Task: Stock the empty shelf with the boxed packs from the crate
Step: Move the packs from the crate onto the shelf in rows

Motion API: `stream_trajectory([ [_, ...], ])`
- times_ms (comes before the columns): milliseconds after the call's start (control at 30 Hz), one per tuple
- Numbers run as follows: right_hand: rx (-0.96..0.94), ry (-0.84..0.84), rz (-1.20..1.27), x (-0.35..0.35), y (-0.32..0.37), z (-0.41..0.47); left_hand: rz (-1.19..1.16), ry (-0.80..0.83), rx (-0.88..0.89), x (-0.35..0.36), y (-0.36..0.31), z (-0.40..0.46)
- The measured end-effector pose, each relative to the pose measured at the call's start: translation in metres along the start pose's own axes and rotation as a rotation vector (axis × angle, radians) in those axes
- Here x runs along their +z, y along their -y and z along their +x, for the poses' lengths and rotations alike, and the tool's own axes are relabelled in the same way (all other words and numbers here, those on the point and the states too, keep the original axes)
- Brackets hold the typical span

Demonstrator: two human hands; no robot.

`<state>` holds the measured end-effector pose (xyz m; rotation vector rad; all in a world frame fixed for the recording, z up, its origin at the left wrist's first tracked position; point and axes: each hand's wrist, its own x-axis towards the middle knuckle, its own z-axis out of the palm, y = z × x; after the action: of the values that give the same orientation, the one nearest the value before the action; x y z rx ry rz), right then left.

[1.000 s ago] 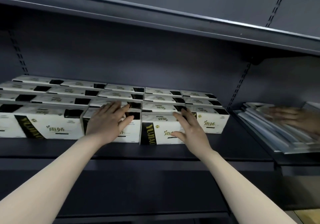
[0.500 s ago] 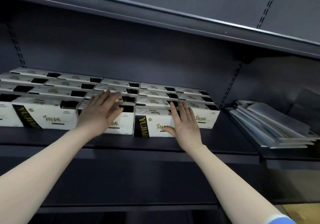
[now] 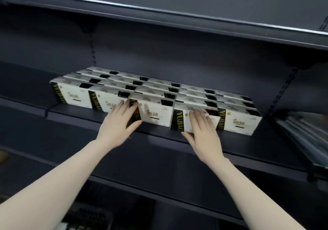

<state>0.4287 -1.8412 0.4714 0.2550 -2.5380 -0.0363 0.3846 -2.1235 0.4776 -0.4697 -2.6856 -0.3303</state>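
Up close, both arms reach forward, palms flat against the front row of boxes.
Left hand (image 3: pixel 118 123) has straight, spread fingers across two box fronts; right hand (image 3: pixel 202 130) lies flat, fingers together, on another. Boxed packs (image 3: pixel 156 96) fill the shelf (image 3: pixel 248 146), printed faces outward, long axes running left-right, rows stepping back toward the wall.

boxed packs (image 3: pixel 156 113): showing white faces, each carrying a black side band with gold "YUJIAO" lettering, dark characters with a small green mark, and a black patch on top
shelf (image 3: pixel 204 146): showing a plain dark blue-grey all over
upper shelf (image 3: pixel 159 11): wearing the same dark grey, its front edge catching a pale line of light
flat packets (image 3: pixel 301 134): looking grey and glossy, blurred
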Motion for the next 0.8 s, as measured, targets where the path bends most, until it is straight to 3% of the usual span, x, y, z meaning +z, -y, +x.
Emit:
stream_trajectory([
  [367,-0.015,0.09,0.033,0.008,0.122,-0.028,-0.039,0.085,-0.07,-0.008,0.087,-0.084],
  [800,0.163,0.337,0.048,0.051,0.308,-0.065,-0.175,0.277,-0.105,-0.006,0.255,-0.171],
])
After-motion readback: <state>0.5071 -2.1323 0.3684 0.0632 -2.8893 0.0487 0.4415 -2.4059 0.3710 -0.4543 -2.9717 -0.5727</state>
